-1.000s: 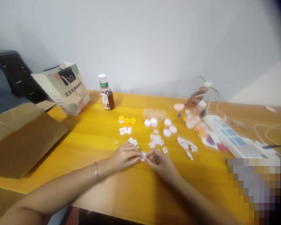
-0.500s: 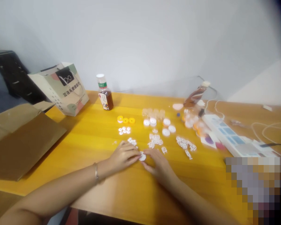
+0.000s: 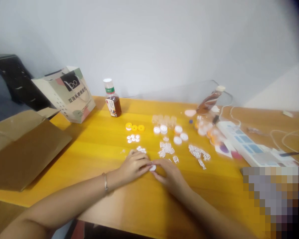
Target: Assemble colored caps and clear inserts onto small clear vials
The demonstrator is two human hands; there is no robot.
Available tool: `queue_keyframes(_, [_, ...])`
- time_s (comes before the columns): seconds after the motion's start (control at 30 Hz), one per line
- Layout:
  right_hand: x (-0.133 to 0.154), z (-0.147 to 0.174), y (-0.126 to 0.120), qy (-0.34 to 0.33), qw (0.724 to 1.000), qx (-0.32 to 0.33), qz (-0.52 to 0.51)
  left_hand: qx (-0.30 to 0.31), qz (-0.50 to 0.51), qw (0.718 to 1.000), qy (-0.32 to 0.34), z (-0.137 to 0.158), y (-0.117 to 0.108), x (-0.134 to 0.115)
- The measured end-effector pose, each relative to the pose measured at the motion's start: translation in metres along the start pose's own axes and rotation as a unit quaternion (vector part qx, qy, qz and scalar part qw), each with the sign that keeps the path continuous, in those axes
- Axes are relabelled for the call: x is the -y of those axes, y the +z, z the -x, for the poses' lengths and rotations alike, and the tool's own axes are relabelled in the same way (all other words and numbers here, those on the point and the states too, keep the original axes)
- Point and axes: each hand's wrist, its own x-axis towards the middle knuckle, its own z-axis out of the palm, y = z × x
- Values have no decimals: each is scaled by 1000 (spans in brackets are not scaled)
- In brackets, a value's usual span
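Observation:
Between my two hands is a small white plastic piece (image 3: 152, 168), partly covered by fingertips. My left hand (image 3: 136, 166) pinches its left side, fingers closed. From the right, my right hand (image 3: 169, 174) grips the same piece between thumb and fingers. Just beyond the left hand lie small white parts (image 3: 141, 149), with more little white discs (image 3: 133, 138) and several yellow rings (image 3: 135, 127) behind them. Flat white cut-out pieces (image 3: 166, 149) are heaped beyond the right hand, and a second heap (image 3: 198, 152) lies farther right. White round discs (image 3: 177, 140) sit behind these.
An open cardboard box (image 3: 27, 156) occupies the table's left side, before a paper bag (image 3: 76, 96). A brown drink bottle (image 3: 113, 103) stands near the wall; another bottle (image 3: 209, 99) leans at right. A long white case (image 3: 244, 141) and cables (image 3: 276, 139) lie on the right.
The white piece is tilted a little differently, and less of its face shows between my fingertips. Both hands keep their hold. The whole view has shifted slightly.

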Motion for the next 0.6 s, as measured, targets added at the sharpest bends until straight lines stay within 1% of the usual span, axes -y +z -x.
queue_keyframes(0.37, [0,0,-2,-1,1000,-5,-12,9,-5,1000,-7,1,1,-1])
queue_keyframes(0.6, [-3,2,-2,-5,1000,5,-18,-9,11,1000,-4,4,-1,-1])
